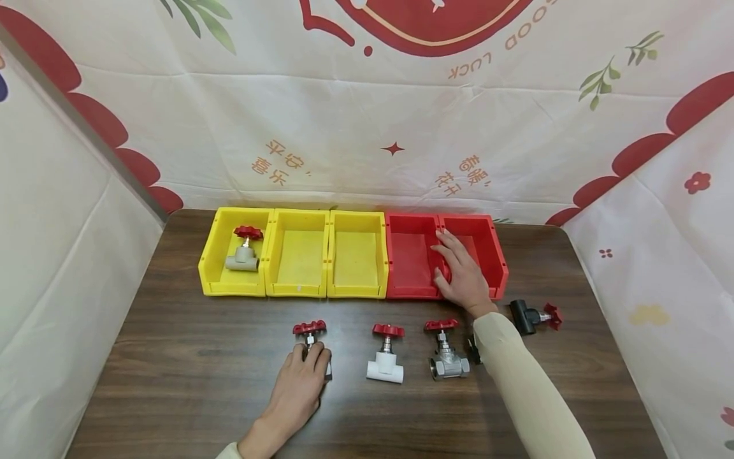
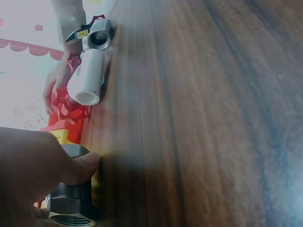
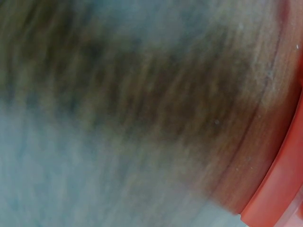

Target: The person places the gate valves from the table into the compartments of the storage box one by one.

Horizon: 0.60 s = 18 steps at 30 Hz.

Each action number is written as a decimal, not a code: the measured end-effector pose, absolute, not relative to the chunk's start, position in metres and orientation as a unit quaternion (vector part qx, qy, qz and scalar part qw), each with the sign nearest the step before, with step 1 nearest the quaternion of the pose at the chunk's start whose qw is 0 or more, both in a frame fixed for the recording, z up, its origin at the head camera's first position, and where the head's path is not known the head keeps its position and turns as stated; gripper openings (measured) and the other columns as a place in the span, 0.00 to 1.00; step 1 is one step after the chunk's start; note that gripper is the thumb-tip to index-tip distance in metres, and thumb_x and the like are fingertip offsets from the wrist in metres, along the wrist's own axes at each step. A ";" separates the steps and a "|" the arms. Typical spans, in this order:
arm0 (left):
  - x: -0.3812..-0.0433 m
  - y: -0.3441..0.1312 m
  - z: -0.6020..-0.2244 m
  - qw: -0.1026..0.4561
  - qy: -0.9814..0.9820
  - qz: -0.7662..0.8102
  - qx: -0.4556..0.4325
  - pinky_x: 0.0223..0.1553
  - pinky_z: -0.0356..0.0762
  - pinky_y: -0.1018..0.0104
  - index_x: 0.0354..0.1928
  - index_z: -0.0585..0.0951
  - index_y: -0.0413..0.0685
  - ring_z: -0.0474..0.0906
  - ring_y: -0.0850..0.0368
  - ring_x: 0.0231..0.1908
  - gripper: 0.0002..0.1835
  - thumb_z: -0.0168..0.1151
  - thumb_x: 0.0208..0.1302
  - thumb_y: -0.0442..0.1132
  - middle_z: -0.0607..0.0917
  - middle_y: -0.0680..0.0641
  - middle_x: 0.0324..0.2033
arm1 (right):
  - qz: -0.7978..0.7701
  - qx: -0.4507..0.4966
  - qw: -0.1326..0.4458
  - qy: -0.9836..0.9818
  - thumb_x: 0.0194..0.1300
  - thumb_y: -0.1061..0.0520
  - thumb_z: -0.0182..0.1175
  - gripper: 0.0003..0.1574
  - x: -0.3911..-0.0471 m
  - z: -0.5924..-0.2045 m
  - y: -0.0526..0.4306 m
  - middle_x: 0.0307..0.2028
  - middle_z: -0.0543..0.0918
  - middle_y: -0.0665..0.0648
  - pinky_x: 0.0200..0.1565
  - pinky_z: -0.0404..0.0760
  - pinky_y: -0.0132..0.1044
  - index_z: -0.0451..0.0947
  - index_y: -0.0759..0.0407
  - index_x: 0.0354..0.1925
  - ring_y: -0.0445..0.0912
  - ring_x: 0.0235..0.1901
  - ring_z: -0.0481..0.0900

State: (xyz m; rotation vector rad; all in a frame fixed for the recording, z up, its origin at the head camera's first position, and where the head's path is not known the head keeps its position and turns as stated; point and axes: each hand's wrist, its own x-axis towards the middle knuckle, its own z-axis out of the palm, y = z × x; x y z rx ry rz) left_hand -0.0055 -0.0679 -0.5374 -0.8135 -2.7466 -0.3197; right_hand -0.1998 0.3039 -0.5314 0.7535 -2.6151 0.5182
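My left hand [image 1: 298, 386] grips a metal valve [image 2: 71, 198] with a red handwheel [image 1: 309, 327], near the table front; the fingers hide most of its body. My right hand [image 1: 467, 280] lies over the divider between two red bins [image 1: 410, 252], its thumb and fingers spread apart at the left bin's side. Its palm side is hidden. Nearby on the table stand a white plastic valve [image 1: 385, 366] and a silver metal valve [image 1: 449, 365], both with red handwheels. A grey valve [image 1: 243, 255] sits in the leftmost yellow bin [image 1: 209, 268].
Two more yellow bins [image 1: 298, 255] continue the row toward the red ones. A black valve [image 1: 524, 317] lies on its side right of my forearm. Another dark piece [image 1: 473, 349] shows partly behind the sleeve. Printed cloth [image 1: 321, 127] walls the table's back and sides.
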 end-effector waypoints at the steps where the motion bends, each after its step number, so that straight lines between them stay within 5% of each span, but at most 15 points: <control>1: -0.005 -0.068 -0.537 0.130 -0.944 -0.110 -0.282 0.32 0.74 0.56 0.46 0.78 0.38 0.69 0.42 0.38 0.23 0.70 0.44 0.33 0.77 0.40 0.44 | 0.185 0.268 0.185 -0.927 0.50 0.54 0.61 0.36 -0.200 -0.531 0.304 0.71 0.59 0.53 0.62 0.65 0.53 0.71 0.60 0.59 0.49 0.70 0.52; 18: -0.017 -0.079 -0.530 0.153 -0.931 -0.146 -0.297 0.38 0.77 0.52 0.47 0.77 0.37 0.72 0.39 0.43 0.22 0.62 0.45 0.25 0.77 0.38 0.47 | 0.184 0.264 0.183 -0.929 0.50 0.53 0.61 0.37 -0.200 -0.533 0.304 0.72 0.58 0.51 0.62 0.65 0.53 0.71 0.58 0.61 0.48 0.71 0.51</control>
